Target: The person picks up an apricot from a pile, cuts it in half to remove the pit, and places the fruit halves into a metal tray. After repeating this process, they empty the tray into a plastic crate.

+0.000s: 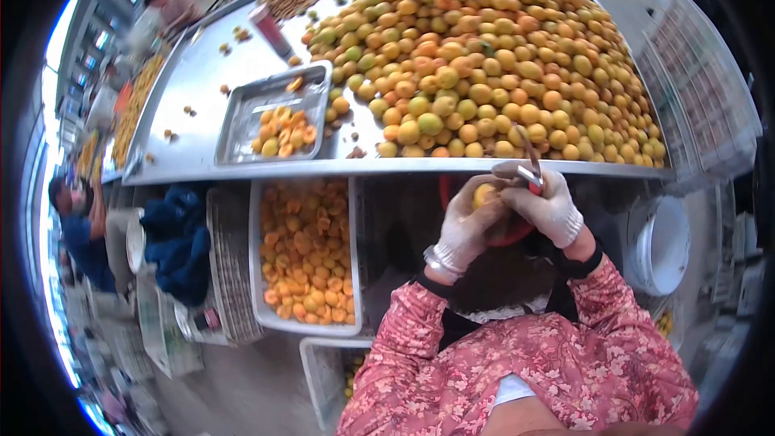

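My left hand (467, 222), in a whitish glove, is closed round a yellow-orange apricot (483, 194) near the front edge of the metal table (186, 97). My right hand (549, 206), gloved too, grips a small knife (529, 177) with a red part at its handle, and its fingers meet the left ones at the fruit. Beyond both hands rises a large heap of whole apricots (484, 73). Under the hands a red container (513, 234) is partly hidden.
A metal tray (228, 125) with fruit halves and a red-and-white cup (269, 30) stand on the table. Below its edge sits a white crate (257, 274) full of halves. A white bucket (663, 246) is at the right. Two people (171, 8) (81, 230) are at the left.
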`<action>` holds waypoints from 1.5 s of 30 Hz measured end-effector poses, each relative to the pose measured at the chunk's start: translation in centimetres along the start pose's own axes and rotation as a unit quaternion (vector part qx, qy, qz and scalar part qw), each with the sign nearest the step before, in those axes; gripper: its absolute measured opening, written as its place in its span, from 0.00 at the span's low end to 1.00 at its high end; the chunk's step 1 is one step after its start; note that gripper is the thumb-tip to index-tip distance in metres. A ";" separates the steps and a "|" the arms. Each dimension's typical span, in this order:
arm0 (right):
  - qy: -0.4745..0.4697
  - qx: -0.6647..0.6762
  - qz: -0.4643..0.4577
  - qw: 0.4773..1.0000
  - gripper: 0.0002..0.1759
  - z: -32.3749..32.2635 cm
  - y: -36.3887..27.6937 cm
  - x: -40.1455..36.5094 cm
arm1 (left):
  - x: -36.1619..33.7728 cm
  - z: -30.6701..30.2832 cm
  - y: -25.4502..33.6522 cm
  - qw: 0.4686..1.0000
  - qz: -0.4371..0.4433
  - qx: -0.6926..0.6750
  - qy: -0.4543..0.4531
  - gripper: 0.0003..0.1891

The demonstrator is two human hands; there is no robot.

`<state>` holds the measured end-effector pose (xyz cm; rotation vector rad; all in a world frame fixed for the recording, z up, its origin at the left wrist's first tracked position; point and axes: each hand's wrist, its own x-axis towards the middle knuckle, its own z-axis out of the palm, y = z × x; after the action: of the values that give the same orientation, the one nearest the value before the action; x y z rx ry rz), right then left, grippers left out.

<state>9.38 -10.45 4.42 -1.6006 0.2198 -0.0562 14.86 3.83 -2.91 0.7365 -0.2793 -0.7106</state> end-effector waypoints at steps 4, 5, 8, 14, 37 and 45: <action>-0.063 -0.095 0.068 0.991 0.18 -0.8 -0.6 0.3 | -0.3 -0.1 0.3 0.999 0.006 -0.011 -0.044 0.23; -0.066 -0.115 0.092 0.987 0.18 -0.9 -0.6 0.5 | -0.5 0.2 1.2 0.997 -0.018 -0.033 -0.067 0.23; -0.045 -0.127 0.065 0.989 0.16 -1.2 0.9 0.9 | -0.4 -0.7 1.1 0.995 -0.031 0.003 -0.092 0.24; -0.050 -0.113 -0.034 0.992 0.14 -0.8 1.7 0.8 | -0.9 -0.5 1.8 0.989 -0.049 -0.015 -0.136 0.25; -0.032 -0.334 -0.173 0.926 0.12 1.8 1.0 0.1 | 0.2 -2.8 -1.0 0.930 0.099 0.353 -0.012 0.16; 0.055 -0.059 0.068 0.994 0.06 3.1 1.4 2.5 | -0.3 -2.0 1.1 0.955 0.092 0.278 0.041 0.13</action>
<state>12.17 -7.90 2.67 -1.6983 0.4250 -0.0269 16.08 5.63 -3.57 1.2539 -0.4750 -0.4201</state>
